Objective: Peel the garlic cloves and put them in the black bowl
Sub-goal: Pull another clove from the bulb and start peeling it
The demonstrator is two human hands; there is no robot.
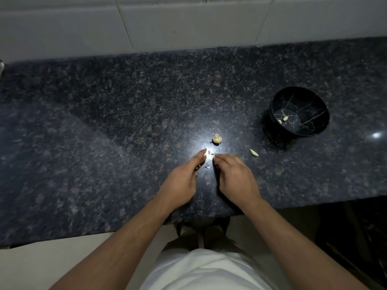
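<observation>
Sitting pale on counter, garlic bulb, 2 peeled cloves in black bowl, hands' grip unclear

A dark speckled stone counter carried a black bowl, a garlic bulb, one loose clove and skin scraps.
</observation>
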